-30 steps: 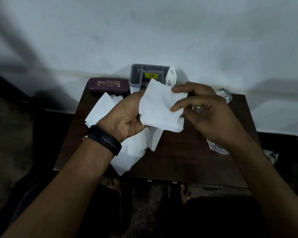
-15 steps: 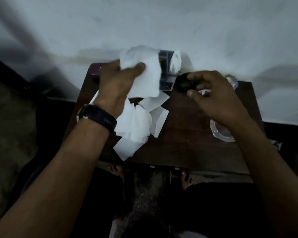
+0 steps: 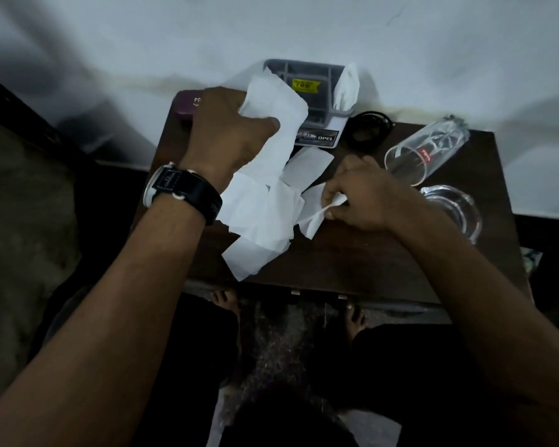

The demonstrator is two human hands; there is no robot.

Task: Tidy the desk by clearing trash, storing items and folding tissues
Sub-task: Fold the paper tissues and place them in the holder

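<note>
My left hand [image 3: 229, 133] grips a white tissue [image 3: 271, 101] raised over the back left of the small dark wooden desk [image 3: 352, 259]. Below it a heap of several loose white tissues [image 3: 262, 221] lies on the desk, reaching past the front edge. My right hand [image 3: 365, 195] is down on the desk and pinches the corner of another tissue [image 3: 313, 217] at the right side of the heap. A grey organiser [image 3: 307, 85] stands at the back against the wall with a folded tissue [image 3: 346, 88] stuck in its right slot.
A maroon spectacle case [image 3: 183, 108] lies at the back left, mostly behind my left hand. A black ring-shaped thing [image 3: 368, 130] sits right of the organiser. A clear glass [image 3: 426, 153] lies on its side at the right, a glass ashtray [image 3: 452, 208] beside it. My bare feet show under the desk.
My right hand dropped from near the black ring to the desk and took hold of a tissue corner. My left hand keeps the first tissue, raised near the organiser.
</note>
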